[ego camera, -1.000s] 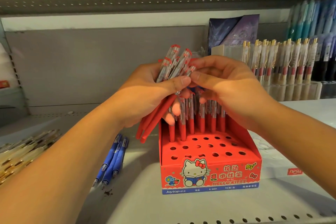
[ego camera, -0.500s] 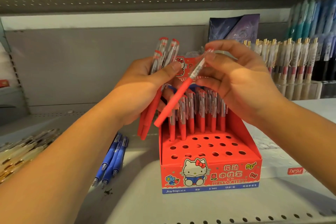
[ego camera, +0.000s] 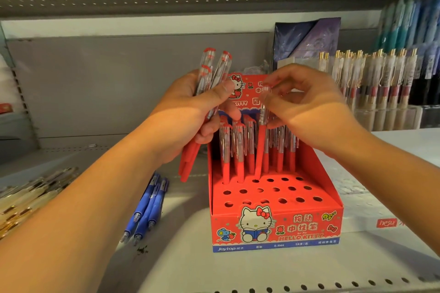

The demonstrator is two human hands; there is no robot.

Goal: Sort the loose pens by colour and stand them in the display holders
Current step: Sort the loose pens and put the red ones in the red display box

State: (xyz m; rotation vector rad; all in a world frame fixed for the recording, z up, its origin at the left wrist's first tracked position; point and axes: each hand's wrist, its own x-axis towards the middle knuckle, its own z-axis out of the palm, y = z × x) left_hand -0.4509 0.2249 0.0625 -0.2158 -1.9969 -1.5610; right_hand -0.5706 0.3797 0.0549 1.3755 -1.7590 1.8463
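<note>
Your left grip [ego camera: 188, 112] held a bundle of red-barrelled pens with clear tops [ego camera: 209, 71], just left of the red cardboard Hello Kitty display box [ego camera: 273, 228]. Your right grip [ego camera: 309, 112] pinched a single red pen [ego camera: 260, 150] upright, its tip at a hole beside the standing pens. Blue plastic pens [ego camera: 147, 207] lay on the white shelf [ego camera: 238, 273], left.
</note>
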